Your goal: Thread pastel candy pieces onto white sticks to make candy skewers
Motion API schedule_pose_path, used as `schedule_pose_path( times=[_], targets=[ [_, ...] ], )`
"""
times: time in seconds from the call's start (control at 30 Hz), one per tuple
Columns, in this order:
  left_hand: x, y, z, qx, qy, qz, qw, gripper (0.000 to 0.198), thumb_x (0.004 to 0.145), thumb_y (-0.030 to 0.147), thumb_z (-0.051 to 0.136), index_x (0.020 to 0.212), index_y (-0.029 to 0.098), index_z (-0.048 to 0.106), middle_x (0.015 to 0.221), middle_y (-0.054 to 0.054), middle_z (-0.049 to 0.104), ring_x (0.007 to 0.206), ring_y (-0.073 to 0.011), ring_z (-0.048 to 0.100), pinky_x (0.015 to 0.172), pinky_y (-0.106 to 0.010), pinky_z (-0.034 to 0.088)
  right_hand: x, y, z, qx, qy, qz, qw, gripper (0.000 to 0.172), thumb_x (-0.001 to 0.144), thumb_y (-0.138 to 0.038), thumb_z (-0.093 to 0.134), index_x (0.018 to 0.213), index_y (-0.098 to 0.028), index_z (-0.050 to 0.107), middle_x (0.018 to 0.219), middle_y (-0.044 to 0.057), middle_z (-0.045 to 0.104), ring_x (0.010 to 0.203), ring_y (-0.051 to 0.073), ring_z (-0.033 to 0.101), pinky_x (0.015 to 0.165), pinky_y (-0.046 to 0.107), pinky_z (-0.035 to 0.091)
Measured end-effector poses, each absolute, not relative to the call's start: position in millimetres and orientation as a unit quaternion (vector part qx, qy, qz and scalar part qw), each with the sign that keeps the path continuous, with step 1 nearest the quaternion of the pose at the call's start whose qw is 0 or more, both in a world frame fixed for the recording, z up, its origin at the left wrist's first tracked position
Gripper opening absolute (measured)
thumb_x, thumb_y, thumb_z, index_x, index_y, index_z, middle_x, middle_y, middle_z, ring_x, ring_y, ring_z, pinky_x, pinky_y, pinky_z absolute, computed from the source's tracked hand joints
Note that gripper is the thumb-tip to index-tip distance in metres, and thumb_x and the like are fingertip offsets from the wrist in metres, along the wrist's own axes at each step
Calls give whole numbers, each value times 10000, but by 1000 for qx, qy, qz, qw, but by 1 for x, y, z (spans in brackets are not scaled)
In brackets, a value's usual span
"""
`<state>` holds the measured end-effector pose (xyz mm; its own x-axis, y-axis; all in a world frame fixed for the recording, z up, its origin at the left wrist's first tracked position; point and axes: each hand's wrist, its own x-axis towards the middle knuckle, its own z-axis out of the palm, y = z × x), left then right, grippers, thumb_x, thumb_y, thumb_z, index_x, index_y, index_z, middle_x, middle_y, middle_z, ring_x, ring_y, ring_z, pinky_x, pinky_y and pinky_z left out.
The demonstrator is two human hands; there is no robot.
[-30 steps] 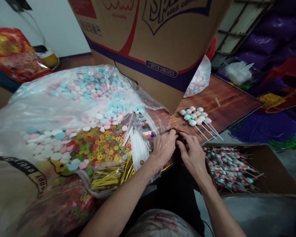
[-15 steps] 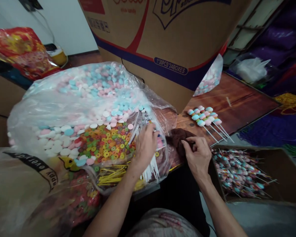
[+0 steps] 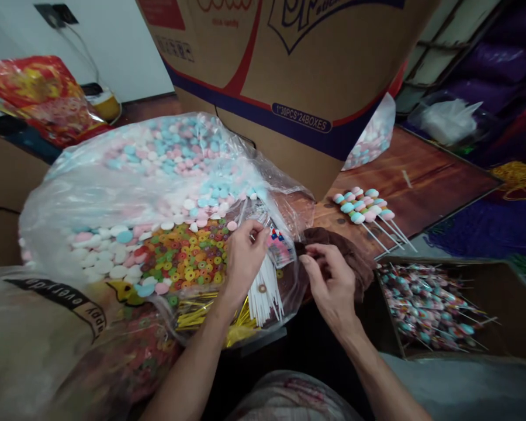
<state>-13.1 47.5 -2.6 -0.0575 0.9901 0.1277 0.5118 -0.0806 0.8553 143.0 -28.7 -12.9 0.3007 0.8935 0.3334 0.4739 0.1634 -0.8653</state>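
Observation:
My left hand (image 3: 246,254) is above the white sticks (image 3: 266,292) and a printed clear wrapper pack (image 3: 280,245), thumb and fingers pinched; what they hold is too small to make out. To its right, my right hand (image 3: 331,280) is raised beside a brown cloth (image 3: 348,257), its fingers curled with a gap between thumb and forefinger, and nothing visible in it. Ring-shaped gummies (image 3: 193,251) lie left of my left hand, with pink, white and blue candies (image 3: 114,248) beyond. Yellow ties (image 3: 197,310) lie near my left wrist.
A big carton (image 3: 263,76) stands behind the candies. Several candy skewers (image 3: 363,204) lie on the table (image 3: 425,175) at right. An open box (image 3: 508,310) of wrapped skewers sits at lower right, a plastic bag (image 3: 21,351) at lower left.
My right hand has let go of the brown cloth and moved left. My left hand has shifted slightly left, its fingers now pinched. The cloth lies more spread out.

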Motion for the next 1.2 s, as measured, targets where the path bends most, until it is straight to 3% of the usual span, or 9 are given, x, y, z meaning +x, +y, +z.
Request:
schedule_pose_path(
  times=[0.1,0.17,0.3,0.4,0.53,0.63,0.73,1.0,1.2],
  targets=[
    [-9,30,6,560,562,467,391,141,828,305,619,753,187,602,675,19,589,565,-115,517,547,-233,393,119,-16,-7,-571,-445,426,542,302,825,-405,691,1024,-179,661,822,25,672,612,123,544,571,264,452],
    [-6,21,9,530,548,500,411,139,817,304,642,761,184,600,688,18,587,586,-113,530,561,-227,418,107,-9,-6,-528,-369,517,564,303,754,-422,752,908,-173,674,710,-8,636,550,102,489,509,237,397],
    [-5,7,8,438,555,552,442,210,775,345,728,756,180,599,655,31,550,569,-86,501,539,-199,397,101,-4,-7,-497,-321,529,609,240,722,-371,785,767,-178,650,622,-46,546,510,75,394,475,216,313],
    [-6,0,8,287,506,511,633,377,749,515,739,711,170,592,573,47,485,456,-59,406,426,-191,304,108,-6,-6,-494,-356,514,604,195,784,-356,739,805,-188,641,676,-36,558,562,87,429,512,215,334],
    [-4,3,7,81,379,476,790,346,680,419,833,864,163,691,764,-9,650,594,-74,557,520,-187,435,118,-6,-4,-481,-387,542,570,199,813,-354,709,786,-185,606,699,-29,558,599,99,455,554,220,363],
    [0,10,6,37,360,515,777,272,643,228,863,862,168,713,840,-15,701,656,-78,603,553,-179,455,122,-6,-5,-487,-396,539,562,221,834,-367,686,762,-183,586,662,-43,506,568,90,398,526,215,321],
    [6,13,5,70,390,564,724,214,602,152,868,746,145,710,745,-4,698,595,-52,580,530,-152,425,124,-8,-7,-510,-403,505,568,251,870,-379,649,737,-183,567,631,-54,442,550,86,331,502,217,277],
    [20,10,3,165,439,660,587,279,553,270,901,725,129,733,724,-15,709,642,-87,623,628,-189,495,112,-11,-5,-527,-395,471,587,293,874,-449,630,761,-189,555,682,-36,472,601,102,397,572,227,361],
    [8,8,0,166,440,639,609,261,659,355,849,754,159,705,746,-1,695,615,-80,598,587,-193,483,118,-5,-3,-538,-405,445,590,284,872,-399,619,704,-183,545,671,-26,500,636,118,432,607,239,372]
  ],
)
